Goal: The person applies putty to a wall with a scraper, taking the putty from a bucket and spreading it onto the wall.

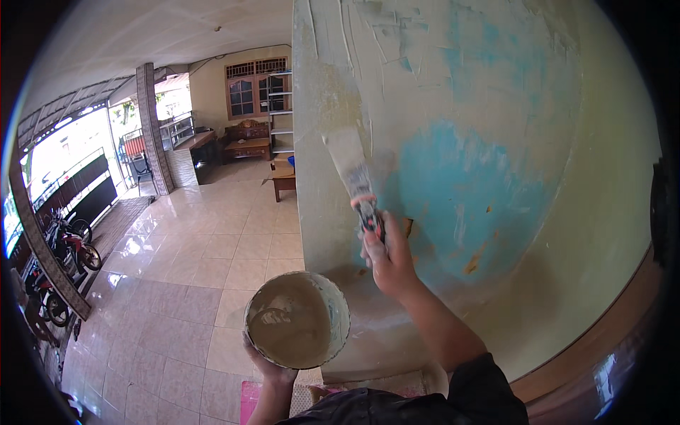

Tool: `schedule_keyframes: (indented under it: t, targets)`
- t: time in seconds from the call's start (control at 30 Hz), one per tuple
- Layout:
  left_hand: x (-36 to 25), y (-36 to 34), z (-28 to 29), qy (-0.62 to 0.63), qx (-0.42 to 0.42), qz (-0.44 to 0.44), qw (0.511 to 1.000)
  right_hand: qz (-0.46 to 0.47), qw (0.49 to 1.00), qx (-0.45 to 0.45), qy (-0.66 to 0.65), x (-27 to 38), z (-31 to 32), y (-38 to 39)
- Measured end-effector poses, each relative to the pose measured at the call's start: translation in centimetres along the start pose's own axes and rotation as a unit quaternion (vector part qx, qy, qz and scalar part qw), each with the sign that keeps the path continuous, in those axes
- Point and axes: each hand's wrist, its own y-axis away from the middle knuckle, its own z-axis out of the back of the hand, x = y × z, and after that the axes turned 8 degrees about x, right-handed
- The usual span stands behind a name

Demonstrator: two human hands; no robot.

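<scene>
My right hand (386, 256) is closed round the handle of a putty knife (361, 185), raised against the wall. Its wide blade, smeared with pale filler, points up and left and lies at the wall's surface. The wall (496, 205) shows a large turquoise patch with brown chips, ringed by greyish filler with ridges and streaks. Low in front of me, my left hand (268, 365) holds a round bucket (341, 312) from below and its near side; most of those fingers are hidden behind it. Inside sits smooth, beige-grey wall filler (297, 333).
Glossy tiles (170, 297) cover the floor at left. Beyond stand a tiled pillar (152, 127), a wooden bench (248, 142), a shelf rack (281, 113) and a small table (283, 183). Motorcycles (74, 248) are parked at far left. A pink-edged mat (251, 400) lies below the bucket.
</scene>
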Motion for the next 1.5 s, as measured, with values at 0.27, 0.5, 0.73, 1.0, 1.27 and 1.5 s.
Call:
schedule_keyframes:
  t: [0.27,0.5,0.73,1.0,1.27,1.5]
  targets:
    - [-1.8,1.0,-0.7,0.05,0.038,-0.015,0.998,0.057,0.997,-0.009,0.06,7.2,-1.0,-10.5]
    - [-3.1,1.4,-0.4,0.015,0.021,-0.028,0.999,0.073,0.988,-0.041,0.129,10.7,-1.3,-14.3]
    - [-3.0,1.3,-0.7,0.014,0.036,-0.022,0.999,0.057,0.977,-0.055,0.197,8.3,-1.7,-13.6]
    - [-3.6,1.2,0.1,-0.014,0.044,-0.025,0.999,-0.118,0.983,0.01,0.142,5.0,-5.0,-5.6]
    - [-3.5,1.7,0.9,0.031,0.011,0.004,0.999,-0.105,0.99,0.008,0.09,-3.1,-6.4,2.6]
    - [-3.3,2.4,0.3,0.019,-0.013,0.005,1.0,-0.048,0.996,-0.036,0.059,-2.4,-3.3,2.6]
